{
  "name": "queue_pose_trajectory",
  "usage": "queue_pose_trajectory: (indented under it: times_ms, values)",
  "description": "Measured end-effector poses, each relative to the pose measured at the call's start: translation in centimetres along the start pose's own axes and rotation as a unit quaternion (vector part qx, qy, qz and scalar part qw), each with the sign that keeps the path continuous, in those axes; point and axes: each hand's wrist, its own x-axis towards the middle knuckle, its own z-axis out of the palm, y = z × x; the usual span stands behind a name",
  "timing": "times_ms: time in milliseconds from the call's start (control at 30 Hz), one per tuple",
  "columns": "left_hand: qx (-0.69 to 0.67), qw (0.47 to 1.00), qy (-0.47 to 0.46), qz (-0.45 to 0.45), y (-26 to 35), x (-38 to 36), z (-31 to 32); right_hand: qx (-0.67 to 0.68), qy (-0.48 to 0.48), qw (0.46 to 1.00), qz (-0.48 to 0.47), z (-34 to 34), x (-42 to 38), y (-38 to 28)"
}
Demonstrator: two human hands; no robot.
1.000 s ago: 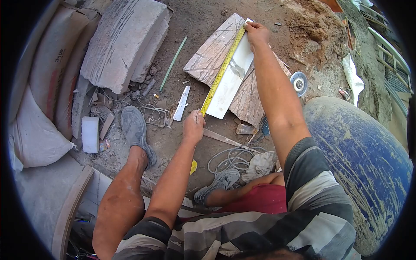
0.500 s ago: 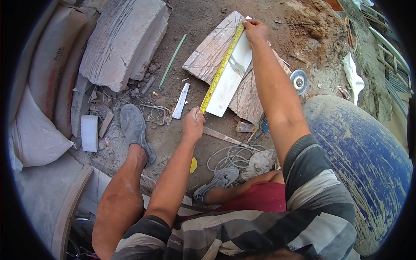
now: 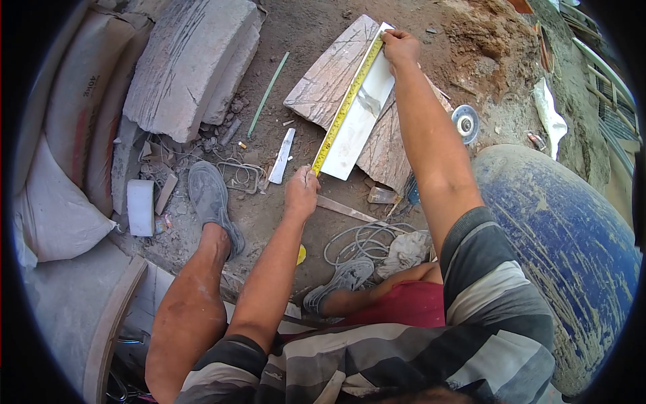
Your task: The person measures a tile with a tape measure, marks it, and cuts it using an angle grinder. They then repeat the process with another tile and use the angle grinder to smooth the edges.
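Note:
A yellow tape measure [image 3: 347, 103] lies stretched along the left long edge of a white tile strip [image 3: 363, 111]. My left hand [image 3: 301, 193] is closed on the tape at the strip's lower end. At the upper end, my right hand [image 3: 401, 48] pinches the tape against the strip's corner. The strip rests across rough stone slabs [image 3: 331, 77]. A narrow white offcut [image 3: 282, 156] lies on the dirt left of the strip.
An angle grinder's disc [image 3: 465, 124] sits to the right, above a blue mud-streaked drum [image 3: 558, 249]. Stone blocks [image 3: 185, 64] and filled sacks [image 3: 84, 94] stand at left. A coiled cable [image 3: 356, 242] lies near my foot. A green strip [image 3: 268, 94] lies on the dirt.
The tape now lies closer to the strip's left edge, and my right hand has shifted slightly right. Both hands keep their hold.

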Motion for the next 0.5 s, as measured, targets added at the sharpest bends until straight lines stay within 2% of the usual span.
queue_pose_trajectory:
  times_ms: [67, 133, 267, 367, 500]
  values:
    - [0.006, 1.0, 0.001, 0.001, -0.1, 0.2, 0.0, 0.024, 0.0, 1.0, 0.01, -0.6, 0.0, -0.3]
    - [0.021, 1.0, 0.001, 0.007, 0.8, -0.7, 0.0, 0.104, -0.02, 0.994, 0.021, -2.6, -1.6, -1.3]
    - [0.069, 0.997, -0.008, 0.036, 1.5, -2.1, 1.1, 0.077, -0.001, 0.997, -0.002, -6.8, -1.2, 0.3]
    - [0.093, 0.995, -0.021, 0.031, 1.8, -2.4, 2.2, 0.109, 0.014, 0.992, 0.055, -8.9, -1.1, 2.0]
    - [0.113, 0.993, -0.022, 0.004, 1.6, -2.9, 3.2, 0.134, 0.026, 0.987, 0.086, -9.0, -0.2, 5.4]
